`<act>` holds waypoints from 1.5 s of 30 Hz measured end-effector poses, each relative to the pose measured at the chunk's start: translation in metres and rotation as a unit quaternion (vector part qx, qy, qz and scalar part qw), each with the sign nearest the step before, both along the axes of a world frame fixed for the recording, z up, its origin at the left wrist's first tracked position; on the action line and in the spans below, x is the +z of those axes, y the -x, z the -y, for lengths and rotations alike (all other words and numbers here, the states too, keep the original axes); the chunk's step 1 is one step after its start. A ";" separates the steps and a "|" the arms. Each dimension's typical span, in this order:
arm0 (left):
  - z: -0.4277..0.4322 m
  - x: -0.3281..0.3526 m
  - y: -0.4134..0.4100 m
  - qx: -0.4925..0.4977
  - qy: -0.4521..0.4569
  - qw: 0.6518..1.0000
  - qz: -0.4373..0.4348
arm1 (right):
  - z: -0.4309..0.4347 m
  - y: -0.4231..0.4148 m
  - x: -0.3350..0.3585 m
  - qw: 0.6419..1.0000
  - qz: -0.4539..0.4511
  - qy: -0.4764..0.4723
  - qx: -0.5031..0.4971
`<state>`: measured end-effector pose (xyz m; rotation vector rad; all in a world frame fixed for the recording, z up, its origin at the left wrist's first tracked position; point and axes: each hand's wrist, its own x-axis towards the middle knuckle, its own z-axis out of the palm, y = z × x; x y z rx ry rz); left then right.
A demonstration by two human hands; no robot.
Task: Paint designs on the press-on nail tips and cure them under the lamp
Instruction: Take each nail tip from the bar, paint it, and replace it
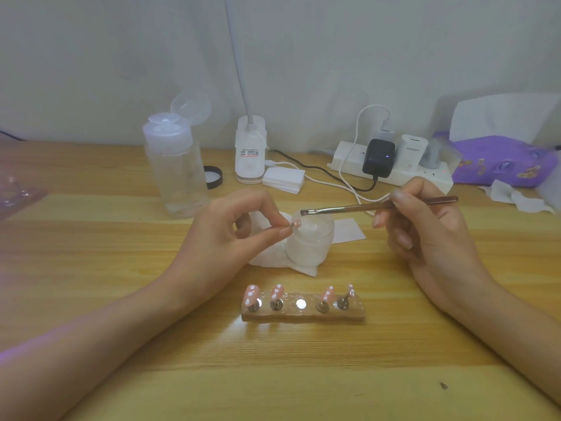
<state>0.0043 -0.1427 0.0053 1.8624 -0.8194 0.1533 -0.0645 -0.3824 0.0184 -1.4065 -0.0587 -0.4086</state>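
Note:
My left hand [230,226] pinches a small pink nail tip [296,223] on its metal stand, held up in front of a frosted jar [309,241]. My right hand [425,229] grips a thin brown brush [376,206]; its flat bristles hover just above the held tip and the jar. Near the table's front a wooden holder [303,316] carries several pink nail tips with white dots [251,294] on metal studs. Its middle stud has no tip on it.
A white tissue [273,256] lies under the jar. Behind stand a clear bottle with a flipped cap [176,165], a black lid [214,177], a clip lamp base [250,150], white pads [283,179], a power strip with chargers [391,165] and a purple tissue pack [504,162].

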 end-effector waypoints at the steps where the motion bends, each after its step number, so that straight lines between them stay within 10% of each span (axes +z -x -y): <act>1: 0.000 0.000 0.000 0.001 0.001 1.000 -0.002 | -0.001 0.000 0.000 1.000 0.006 0.007 0.003; 17: 0.000 0.003 0.002 0.009 -0.006 0.999 -0.040 | -0.002 0.000 -0.001 0.999 0.018 0.036 -0.020; 27: -0.019 0.044 0.005 -0.011 0.137 0.976 -0.171 | 0.003 -0.001 0.001 0.999 0.006 0.008 -0.031; 45: -0.010 0.029 0.049 -0.143 -0.106 0.984 -0.001 | 0.004 -0.001 -0.001 0.999 -0.017 -0.017 -0.032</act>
